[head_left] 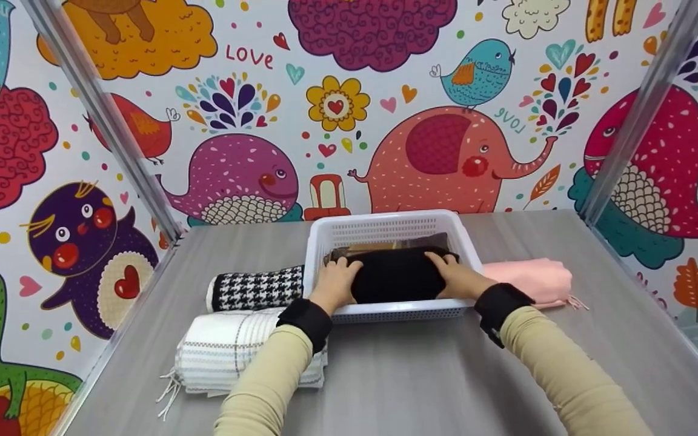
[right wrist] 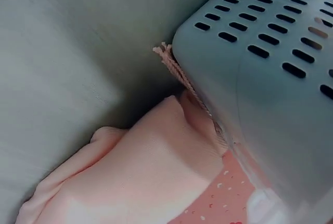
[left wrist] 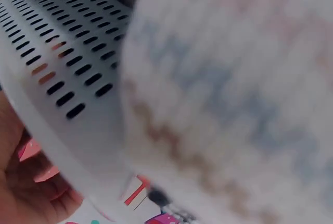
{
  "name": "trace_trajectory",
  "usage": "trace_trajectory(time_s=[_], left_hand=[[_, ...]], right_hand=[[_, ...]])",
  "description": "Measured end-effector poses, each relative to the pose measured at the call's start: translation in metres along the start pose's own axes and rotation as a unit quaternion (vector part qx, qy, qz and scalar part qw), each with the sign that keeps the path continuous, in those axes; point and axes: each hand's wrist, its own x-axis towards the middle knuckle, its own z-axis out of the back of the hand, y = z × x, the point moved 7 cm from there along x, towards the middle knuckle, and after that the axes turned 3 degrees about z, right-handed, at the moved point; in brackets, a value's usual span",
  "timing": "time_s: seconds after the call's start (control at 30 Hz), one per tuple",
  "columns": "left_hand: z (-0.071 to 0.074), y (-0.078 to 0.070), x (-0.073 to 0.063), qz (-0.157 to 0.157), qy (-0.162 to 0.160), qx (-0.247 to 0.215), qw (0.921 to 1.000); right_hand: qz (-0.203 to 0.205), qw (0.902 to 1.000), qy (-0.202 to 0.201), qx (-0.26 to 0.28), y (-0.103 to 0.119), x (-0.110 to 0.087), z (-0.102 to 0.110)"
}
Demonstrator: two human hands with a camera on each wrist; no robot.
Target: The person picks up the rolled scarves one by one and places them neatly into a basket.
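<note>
Inside the white plastic basket (head_left: pixel 385 223) lies a rolled black cloth (head_left: pixel 397 277), across its near half. My left hand (head_left: pixel 335 283) grips the roll's left end, its fingers bent over the top. At the other end my right hand (head_left: pixel 463 280) holds the roll in the same way. In the left wrist view, part of the left hand (left wrist: pixel 31 187) shows beyond the basket's slotted wall (left wrist: pixel 78 73). Behind the roll, brown and dark grey folded fabric (head_left: pixel 373 246) shows in the basket. The right wrist view does not clearly show the right hand.
Left of the basket lie a black-and-white houndstooth roll (head_left: pixel 258 289) and, closer to me, a white striped fringed cloth (head_left: pixel 222 351). A pink fringed roll (head_left: pixel 531 281) lies against the right side. Patterned walls surround the grey table (head_left: pixel 397 387).
</note>
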Motion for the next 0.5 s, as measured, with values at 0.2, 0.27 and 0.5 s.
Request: trace_trajectory(time_s=[0.2, 0.27, 0.5], left_hand=[[-0.007, 0.000, 0.002, 0.019, 0.003, -0.040, 0.9990], [-0.009, 0.000, 0.003, 0.025, 0.011, -0.045, 0.9986], [-0.014, 0.004, 0.006, 0.050, 0.046, -0.032, 0.9972]], right_hand=[[-0.039, 0.9992, -0.001, -0.001, -0.006, 0.003, -0.004], [-0.049, 0.9988, -0.001, -0.002, -0.008, 0.003, -0.005], [-0.044, 0.9989, -0.010, 0.012, -0.010, 0.005, -0.008]])
